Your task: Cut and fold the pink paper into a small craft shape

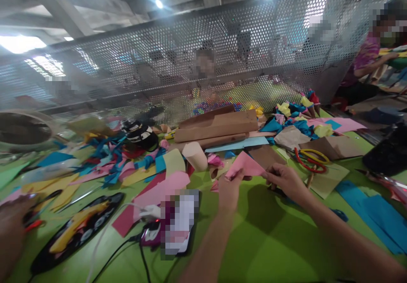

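Observation:
Both of my hands hold a piece of pink paper (247, 164) over the green table, its top rising to a peak. My left hand (231, 187) pinches the left lower edge, and the paper looks folded or bunched there. At the right corner, my right hand (288, 182) grips it between thumb and fingers. Just behind the paper lie a crumpled magenta piece (216, 160) and a cream paper roll (194, 156). Scissors with red and yellow handles (313, 159) rest beyond my right hand.
A phone (182, 223) and a purple power strip (151, 234) with cables sit left of my left arm. Further left are a black tray (78, 230) and another person's hand (14, 217). Blue sheets (373, 215) lie right. A perforated metal screen (171, 66) stands behind.

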### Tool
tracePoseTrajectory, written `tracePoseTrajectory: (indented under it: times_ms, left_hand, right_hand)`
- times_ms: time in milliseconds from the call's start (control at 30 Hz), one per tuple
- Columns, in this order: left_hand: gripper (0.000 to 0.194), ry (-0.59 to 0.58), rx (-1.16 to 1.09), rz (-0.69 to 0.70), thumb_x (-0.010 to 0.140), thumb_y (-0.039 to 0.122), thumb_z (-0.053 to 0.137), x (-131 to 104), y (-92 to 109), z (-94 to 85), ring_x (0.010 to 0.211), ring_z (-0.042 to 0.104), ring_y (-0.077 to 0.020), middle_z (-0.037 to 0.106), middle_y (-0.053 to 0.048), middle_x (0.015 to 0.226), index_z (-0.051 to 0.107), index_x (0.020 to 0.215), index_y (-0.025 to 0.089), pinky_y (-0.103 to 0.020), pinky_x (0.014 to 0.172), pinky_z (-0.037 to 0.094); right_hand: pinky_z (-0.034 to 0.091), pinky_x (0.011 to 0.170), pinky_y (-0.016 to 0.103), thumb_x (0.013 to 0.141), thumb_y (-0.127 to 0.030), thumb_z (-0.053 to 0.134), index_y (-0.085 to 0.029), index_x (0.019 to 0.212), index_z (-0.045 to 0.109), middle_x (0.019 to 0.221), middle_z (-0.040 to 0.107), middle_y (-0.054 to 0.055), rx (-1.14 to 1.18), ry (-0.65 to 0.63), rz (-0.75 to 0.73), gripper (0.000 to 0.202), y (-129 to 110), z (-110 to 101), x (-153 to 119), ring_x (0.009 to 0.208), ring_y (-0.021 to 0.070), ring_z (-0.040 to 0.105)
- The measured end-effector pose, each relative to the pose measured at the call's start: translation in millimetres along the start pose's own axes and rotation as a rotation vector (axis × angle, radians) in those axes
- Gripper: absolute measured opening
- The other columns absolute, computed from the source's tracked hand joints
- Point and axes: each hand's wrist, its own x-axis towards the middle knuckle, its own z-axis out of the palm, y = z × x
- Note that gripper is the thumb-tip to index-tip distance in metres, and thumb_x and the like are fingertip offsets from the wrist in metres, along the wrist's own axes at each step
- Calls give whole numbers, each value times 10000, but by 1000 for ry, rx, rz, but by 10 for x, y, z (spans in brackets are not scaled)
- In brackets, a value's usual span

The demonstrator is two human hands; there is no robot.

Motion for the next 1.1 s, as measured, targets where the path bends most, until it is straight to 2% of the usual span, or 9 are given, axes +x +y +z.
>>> tracePoseTrajectory:
  times_ms: [200,367,467,567,667,767,933,1033,1100]
  left_hand:
    - [344,-1,5,14,740,422,841,34,-12,-48,660,733,-212,780,-88,757,774,850,104,-327,733,583]
    - [386,100,24,49,737,467,832,93,63,-155,683,736,-213,776,-86,758,772,894,119,-329,724,573]
    - [323,-67,116,29,748,436,823,53,103,-125,730,734,-228,777,-94,760,783,836,128,-330,729,571]
    - [240,-225,196,43,750,368,819,-24,94,-29,764,725,-230,788,-96,825,783,806,137,-318,723,566]
    - [245,-256,173,73,724,324,835,-54,58,32,815,728,-228,794,-97,902,777,877,141,-315,763,572]
    - [276,-279,61,11,757,366,811,-21,40,14,729,728,-203,787,-76,840,757,921,150,-318,742,580]
    - [264,-174,-54,-24,780,402,794,73,100,-100,622,707,-161,735,-25,700,698,802,157,-280,686,564]
    - [306,-45,-156,17,795,439,784,86,119,-128,674,717,-161,743,-28,751,675,869,163,-287,716,569]
    - [354,-42,-178,-5,827,495,746,54,96,-97,716,724,-171,752,-45,790,669,925,164,-306,749,572]
  right_hand:
    - [410,494,251,852,-567,675,-191,735,604,649,644,8,31,-14,0,400,22,-24,7,515,133,576]
    - [448,544,265,861,-577,673,-197,730,607,658,637,13,66,98,-61,408,8,-111,33,577,147,574]
    - [486,668,281,887,-568,649,-197,855,648,799,680,37,83,84,-142,373,-81,-93,6,739,175,611]
    - [486,671,285,786,-557,763,-192,873,649,831,687,38,76,-25,-108,392,-138,-7,-30,763,190,611]
    - [515,689,316,696,-540,836,-179,913,666,850,719,47,170,-119,16,455,-113,66,-35,768,221,648]
    - [541,786,364,676,-501,857,-174,1016,692,950,757,72,276,-132,69,501,-71,80,-19,875,271,694]
    - [555,819,387,646,-441,886,-172,1048,706,1003,773,91,349,-92,75,516,-91,42,-14,907,283,714]
    - [563,819,378,635,-434,898,-171,1070,708,992,779,89,389,-71,87,543,-100,31,-14,894,269,723]
    - [566,817,373,625,-440,905,-173,1059,705,1003,779,94,401,-32,81,547,-92,40,-10,891,265,724]
